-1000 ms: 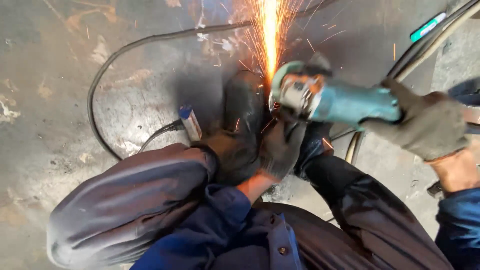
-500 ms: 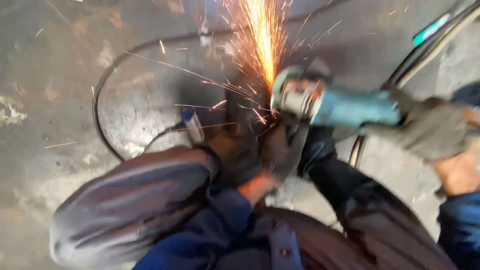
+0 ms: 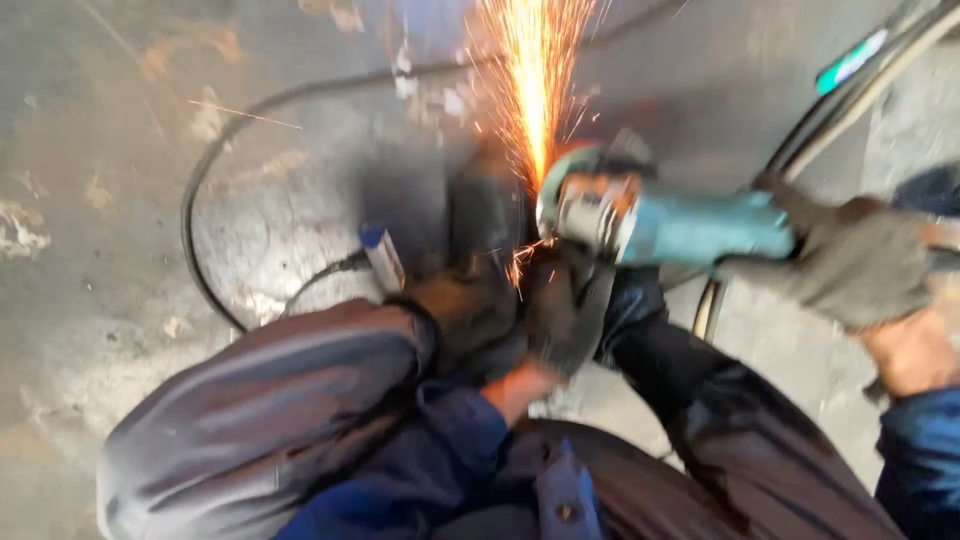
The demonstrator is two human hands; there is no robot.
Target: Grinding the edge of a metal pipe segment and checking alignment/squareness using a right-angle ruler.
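Teal angle grinder (image 3: 690, 228) lies level across the upper right of the head view, its disc end pointing left at the middle of the frame. Sparks (image 3: 530, 90) shoot up in an orange fan from where the disc meets the work, and a few smaller ones scatter just below the disc. The picture is blurred, so the workpiece itself cannot be made out.

The right hand (image 3: 860, 262), in a grey-brown work glove, is clenched around the rear of the grinder's body at the right edge, with a bare stretch of wrist showing below the glove and a blue sleeve beneath that. The left hand (image 3: 565, 315), in a dark glove, sits just under the disc end, its fingers curled; whether it grips the dark piece beneath the disc or only presses on it cannot be told. A bare wrist and a blue cuff run down from it toward the bottom middle.

A dark boot (image 3: 485, 215) stands just left of the disc, planted on the concrete floor (image 3: 100, 250). The person's knees, in dark grey trousers, fill the lower part of the frame. A black cable (image 3: 195, 190) loops over the floor on the left, ending near a small blue-tipped object (image 3: 382, 255) beside the boot. Dark hoses (image 3: 850, 100) run off to the upper right corner.
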